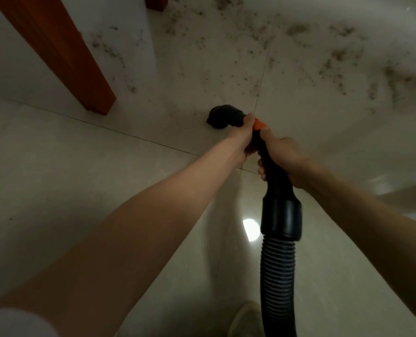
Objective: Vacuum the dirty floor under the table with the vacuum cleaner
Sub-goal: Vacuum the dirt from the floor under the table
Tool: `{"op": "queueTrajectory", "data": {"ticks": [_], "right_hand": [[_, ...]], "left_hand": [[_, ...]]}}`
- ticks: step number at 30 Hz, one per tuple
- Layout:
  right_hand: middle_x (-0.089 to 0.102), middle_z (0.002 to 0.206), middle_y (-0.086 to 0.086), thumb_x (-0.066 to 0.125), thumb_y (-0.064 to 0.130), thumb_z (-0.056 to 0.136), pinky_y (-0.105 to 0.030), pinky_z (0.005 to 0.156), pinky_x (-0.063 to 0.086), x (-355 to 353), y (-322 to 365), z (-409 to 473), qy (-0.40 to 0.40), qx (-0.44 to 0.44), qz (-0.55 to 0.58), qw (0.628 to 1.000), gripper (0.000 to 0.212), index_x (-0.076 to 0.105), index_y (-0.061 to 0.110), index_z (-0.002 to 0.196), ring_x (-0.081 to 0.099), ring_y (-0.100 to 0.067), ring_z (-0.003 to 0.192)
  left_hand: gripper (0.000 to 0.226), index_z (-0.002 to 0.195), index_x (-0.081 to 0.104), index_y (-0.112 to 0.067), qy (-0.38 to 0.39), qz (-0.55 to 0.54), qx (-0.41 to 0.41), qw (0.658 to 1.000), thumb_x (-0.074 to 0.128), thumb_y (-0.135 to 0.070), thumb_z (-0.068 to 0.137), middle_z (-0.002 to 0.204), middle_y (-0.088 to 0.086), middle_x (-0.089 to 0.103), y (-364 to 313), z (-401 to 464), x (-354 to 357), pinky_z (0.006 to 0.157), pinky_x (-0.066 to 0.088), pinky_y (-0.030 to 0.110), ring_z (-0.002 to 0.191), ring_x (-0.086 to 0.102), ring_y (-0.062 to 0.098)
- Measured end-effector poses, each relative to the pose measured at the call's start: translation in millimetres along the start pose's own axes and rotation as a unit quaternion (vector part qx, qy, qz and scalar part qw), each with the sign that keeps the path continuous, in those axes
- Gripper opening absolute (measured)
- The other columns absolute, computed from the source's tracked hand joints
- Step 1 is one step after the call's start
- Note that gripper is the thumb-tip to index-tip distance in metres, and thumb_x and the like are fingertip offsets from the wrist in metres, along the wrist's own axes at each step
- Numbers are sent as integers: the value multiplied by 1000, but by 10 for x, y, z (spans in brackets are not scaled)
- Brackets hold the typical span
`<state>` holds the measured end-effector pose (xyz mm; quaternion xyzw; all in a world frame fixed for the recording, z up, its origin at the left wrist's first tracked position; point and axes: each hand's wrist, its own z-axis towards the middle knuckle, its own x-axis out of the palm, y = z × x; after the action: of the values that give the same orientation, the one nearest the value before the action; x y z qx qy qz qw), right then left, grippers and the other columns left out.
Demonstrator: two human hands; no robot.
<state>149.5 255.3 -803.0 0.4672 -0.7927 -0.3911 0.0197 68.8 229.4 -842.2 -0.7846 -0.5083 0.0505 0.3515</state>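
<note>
1. The vacuum wand [272, 171] is black with an orange band [259, 124] near the front and ends in a black elbow nozzle [220, 116] low over the pale tiled floor [80, 178].
2. A ribbed black hose [278, 276] runs back from a smooth cuff [281, 218].
3. Two hands hold the wand: the left hand [244, 139] grips it ahead, the right hand [281, 158] wraps it just behind.
4. Three orange-brown table legs show; the nearest [63, 52] stands left of the nozzle.
5. Dark dirt specks [335, 57] are scattered beyond the nozzle.
</note>
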Motion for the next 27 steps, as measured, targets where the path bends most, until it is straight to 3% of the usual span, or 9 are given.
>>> {"op": "queueTrajectory", "data": {"ticks": [6, 9, 11, 13, 17, 23, 25, 27], "right_hand": [[50, 48, -9, 39, 40, 100, -21, 36, 44, 183, 143, 39, 45, 7, 10, 999, 42, 52, 0, 95, 49, -16, 33], [49, 50, -8, 40, 40, 100, -21, 35, 43, 258, 98, -46, 60, 18, 1, 998, 42, 51, 1, 91, 48, -15, 33], [48, 50, -8, 40, 42, 99, -21, 34, 43, 298, 93, -100, 67, 25, -5, 997, 43, 51, 2, 88, 48, -15, 33], [48, 51, -8, 41, 42, 99, -21, 34, 42, 321, 121, -141, 75, 34, -11, 997, 43, 51, 2, 88, 48, -15, 33], [47, 52, -8, 41, 42, 99, -21, 34, 42, 333, 184, -177, 89, 40, -16, 995, 43, 50, 2, 88, 47, -15, 33], [49, 61, -10, 38, 43, 100, -21, 36, 43, 541, 245, -135, 100, 8, -61, 993, 43, 49, 3, 89, 50, -14, 34], [50, 63, -10, 38, 43, 100, -22, 38, 44, 607, 299, -71, 97, -7, -69, 993, 42, 50, 3, 92, 51, -15, 37], [52, 63, -11, 37, 41, 100, -23, 38, 45, 628, 363, 5, 90, -21, -76, 993, 42, 50, 1, 98, 52, -17, 40]], "left_hand": [[43, 120, 51, -1, -45, 28, 20, 998, 44, -37, 97, 94, 11, 58, -87, 104, -167, 64, 49, 28, 69, 55, 19], [36, 110, 53, -5, -57, 37, 14, 998, 42, -37, 98, 95, 10, 57, -8, 55, -291, 55, 45, 25, 79, 59, 23], [33, 103, 53, -7, -59, 48, 12, 997, 41, -37, 98, 92, 10, 58, 17, 14, -357, 52, 44, 25, 75, 59, 23], [36, 105, 54, -5, -58, 42, 5, 997, 41, -38, 98, 92, 11, 59, 4, -28, -403, 61, 50, 30, 71, 58, 22], [42, 113, 54, -1, -47, 29, -18, 998, 44, -38, 97, 98, 13, 60, -39, -52, -498, 85, 54, 38, 85, 60, 26], [31, 82, 51, -4, -54, -29, -22, 998, 44, -29, 98, 85, 11, 58, -157, -67, -740, 71, 51, 35, 75, 58, 23], [31, 108, 53, -1, -60, -34, -12, 998, 45, -30, 98, 106, 16, 61, -249, -15, -760, 74, 50, 36, 94, 61, 29], [46, 132, 42, -2, -63, -31, -10, 997, 47, -32, 97, 126, 17, 55, -339, 32, -737, 78, 49, 36, 112, 57, 31]]}}
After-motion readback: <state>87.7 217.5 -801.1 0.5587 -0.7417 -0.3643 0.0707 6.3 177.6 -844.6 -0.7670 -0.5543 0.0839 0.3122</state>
